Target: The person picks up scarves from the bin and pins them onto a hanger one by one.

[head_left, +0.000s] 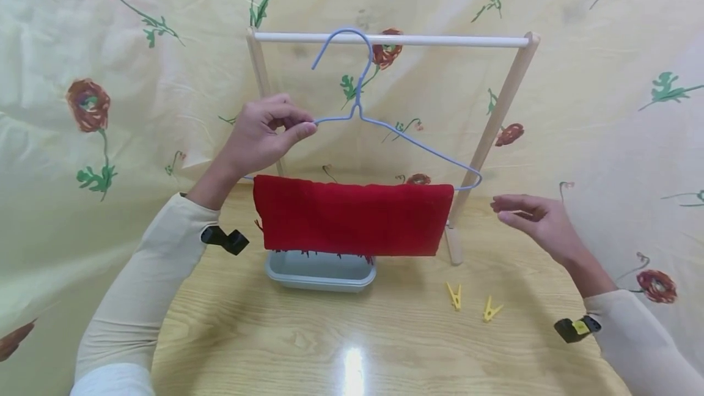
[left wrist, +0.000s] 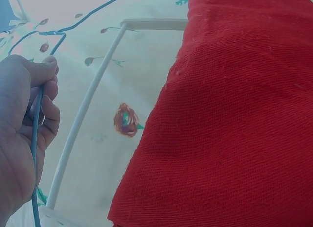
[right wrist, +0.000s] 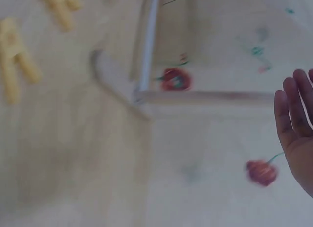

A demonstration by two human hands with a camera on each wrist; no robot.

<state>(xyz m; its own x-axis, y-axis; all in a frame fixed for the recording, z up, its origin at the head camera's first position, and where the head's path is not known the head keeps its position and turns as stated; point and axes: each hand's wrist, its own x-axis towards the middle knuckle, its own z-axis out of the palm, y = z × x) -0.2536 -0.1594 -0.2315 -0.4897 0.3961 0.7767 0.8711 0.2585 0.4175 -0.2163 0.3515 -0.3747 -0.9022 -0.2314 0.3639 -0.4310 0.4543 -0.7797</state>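
My left hand pinches the left shoulder of a blue wire hanger between thumb and fingers. Over the hanger's lower bar hangs a folded red cloth, a dark fringe showing along its bottom edge. In the left wrist view the hanger wire runs through the hand, and the red cloth fills the right side. The hanger's hook appears in front of the rack's rail; contact cannot be told. My right hand is in the air right of the hanger's end, fingers loosely bent, touching nothing.
A rack with a white rail and wooden legs stands behind the hanger. Under the cloth sits a grey-blue tray, partly hidden. Two yellow clothespins lie on the wooden table at right. A floral curtain hangs behind.
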